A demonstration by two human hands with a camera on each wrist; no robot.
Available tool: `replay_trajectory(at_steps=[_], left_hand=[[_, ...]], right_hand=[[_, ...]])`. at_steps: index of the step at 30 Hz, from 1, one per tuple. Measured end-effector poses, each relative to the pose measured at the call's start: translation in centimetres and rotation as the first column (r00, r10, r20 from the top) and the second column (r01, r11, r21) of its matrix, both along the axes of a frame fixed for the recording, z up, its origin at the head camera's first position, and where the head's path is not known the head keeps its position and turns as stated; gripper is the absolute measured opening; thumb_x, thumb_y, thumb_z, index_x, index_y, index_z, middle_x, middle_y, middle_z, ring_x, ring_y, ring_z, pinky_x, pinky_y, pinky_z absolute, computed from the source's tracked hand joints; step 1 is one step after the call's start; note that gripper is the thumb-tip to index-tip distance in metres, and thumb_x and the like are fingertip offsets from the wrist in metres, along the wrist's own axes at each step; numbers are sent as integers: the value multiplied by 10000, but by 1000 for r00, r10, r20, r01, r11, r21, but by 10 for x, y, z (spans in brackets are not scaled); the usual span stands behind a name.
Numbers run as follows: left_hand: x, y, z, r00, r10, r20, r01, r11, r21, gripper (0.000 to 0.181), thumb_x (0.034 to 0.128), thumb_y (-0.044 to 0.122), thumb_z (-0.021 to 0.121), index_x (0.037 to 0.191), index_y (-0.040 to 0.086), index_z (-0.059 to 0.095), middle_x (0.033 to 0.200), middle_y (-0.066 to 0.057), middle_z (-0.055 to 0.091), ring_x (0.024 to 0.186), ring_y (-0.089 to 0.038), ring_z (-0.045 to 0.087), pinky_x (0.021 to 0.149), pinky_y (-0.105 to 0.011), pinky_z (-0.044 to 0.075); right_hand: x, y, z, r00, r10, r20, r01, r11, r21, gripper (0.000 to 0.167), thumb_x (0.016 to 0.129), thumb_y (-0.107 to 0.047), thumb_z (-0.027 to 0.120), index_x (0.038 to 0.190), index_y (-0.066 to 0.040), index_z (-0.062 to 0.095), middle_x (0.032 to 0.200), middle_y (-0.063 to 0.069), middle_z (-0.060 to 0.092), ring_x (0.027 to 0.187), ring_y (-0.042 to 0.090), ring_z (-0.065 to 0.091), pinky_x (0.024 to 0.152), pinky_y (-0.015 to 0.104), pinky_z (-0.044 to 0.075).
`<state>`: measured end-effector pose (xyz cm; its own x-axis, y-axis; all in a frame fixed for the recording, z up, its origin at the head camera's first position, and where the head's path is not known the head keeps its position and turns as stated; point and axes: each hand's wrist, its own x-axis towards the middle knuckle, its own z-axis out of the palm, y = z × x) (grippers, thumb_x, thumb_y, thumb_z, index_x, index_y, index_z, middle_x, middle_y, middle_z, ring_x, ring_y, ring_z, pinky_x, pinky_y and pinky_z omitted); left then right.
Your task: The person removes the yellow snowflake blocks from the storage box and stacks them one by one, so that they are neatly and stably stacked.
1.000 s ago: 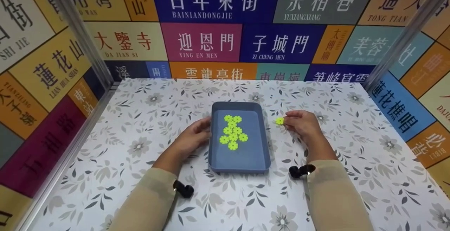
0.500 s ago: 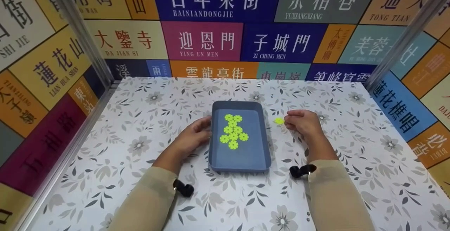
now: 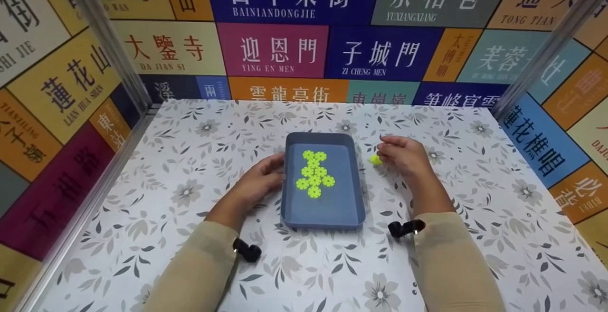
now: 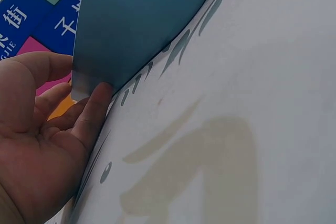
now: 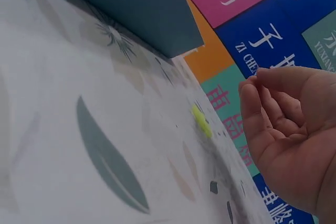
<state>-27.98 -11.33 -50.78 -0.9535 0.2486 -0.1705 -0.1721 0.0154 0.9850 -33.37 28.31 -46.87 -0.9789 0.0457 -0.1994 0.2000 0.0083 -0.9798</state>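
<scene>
While the left hand (image 3: 259, 179) rests its fairly straight fingers against the left outer wall of a blue-grey rectangular tray (image 3: 323, 213), the right hand (image 3: 403, 154) is well apart on the tray's other side. Its thumb and index fingertip meet in a narrow pinch, the other fingers curled, with nothing seen between them. One loose yellow-green flower-shaped disc (image 3: 375, 160) lies on the floral tablecloth (image 3: 503, 217) between the tray and the right hand, just beside that hand's fingertips; in the head view they partly cover it, and in the right wrist view a gap shows between it and them. A cluster of matching discs (image 3: 314, 179) lies on the tray floor, toward its far end, between the two hands. Beige sleeves (image 3: 457, 260) cover both forearms, and behind the table stands a wall of coloured panels (image 3: 280, 51) bearing Chinese characters.
</scene>
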Motion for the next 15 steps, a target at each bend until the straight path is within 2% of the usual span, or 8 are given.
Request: replay_trajectory(at_steps=[5,10,15], left_hand=[[-1,-1,-1,1000,-15,-2,16,999,32,655,1002,61,649,1622,155,462,1640,-64,516,1512,-256,507,1233,-471,463],[-1,0,-1,1000,-2,5,1,1000,26,644,998,71,666,1609,170,486,1623,-46,537,1499,-240,523,1232,-465,465],[1,1,1,1000,-4,12,4,1000,16,646,995,88,678,1606,189,494,1621,-29,542,1488,-228,535,1229,-463,464]], right_hand=[[5,-19,14,993,105,-54,-102,993,53,457,988,-156,767,1390,10,627,1029,-32,748,950,108,747,856,247,654],[12,-34,28,982,181,-58,-171,974,146,415,992,-208,767,1354,-33,665,1068,-8,741,961,145,748,875,274,656],[14,-49,39,967,251,-39,-235,943,238,399,981,-227,769,1329,-48,694,1149,67,759,1059,271,760,882,310,655]])
